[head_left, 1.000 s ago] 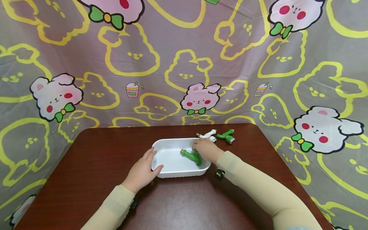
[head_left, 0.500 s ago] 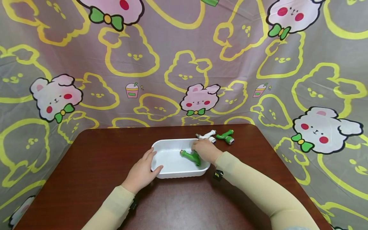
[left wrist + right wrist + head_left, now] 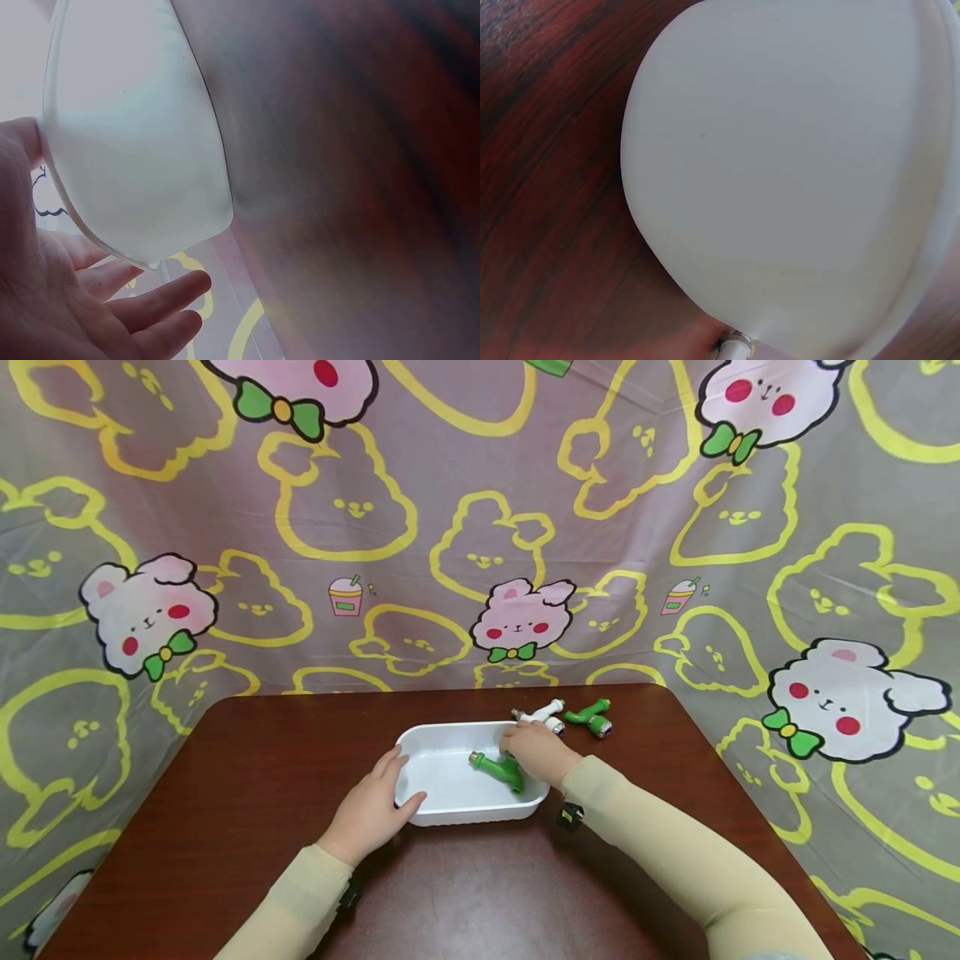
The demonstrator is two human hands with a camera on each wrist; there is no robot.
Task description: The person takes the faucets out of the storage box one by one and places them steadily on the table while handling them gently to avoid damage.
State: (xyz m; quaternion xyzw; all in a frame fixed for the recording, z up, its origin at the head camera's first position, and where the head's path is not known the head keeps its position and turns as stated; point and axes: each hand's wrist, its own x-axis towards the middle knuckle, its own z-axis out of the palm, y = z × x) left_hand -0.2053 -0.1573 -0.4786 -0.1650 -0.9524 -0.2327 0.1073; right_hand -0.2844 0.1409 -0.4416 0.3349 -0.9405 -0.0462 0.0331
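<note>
A white plastic tray (image 3: pixel 442 777) sits on the table, with a green faucet (image 3: pixel 495 768) lying in its right part, its brass-threaded end pointing left. My right hand (image 3: pixel 542 752) reaches over the tray's right end, fingers curled at the faucet's rear part, which the hand mostly hides. My left hand (image 3: pixel 367 810) rests along the left end, thumb over the near rim. In the left wrist view the fingers (image 3: pixel 161 300) are stretched out past the rim. The right wrist view is filled by the tray's outer wall (image 3: pixel 780 150).
Behind the right hand, a white faucet (image 3: pixel 543 714) and another green faucet (image 3: pixel 591 717) lie on the brown table (image 3: pixel 247 793). A patterned cloth (image 3: pixel 420 635) hangs along the table's back and sides.
</note>
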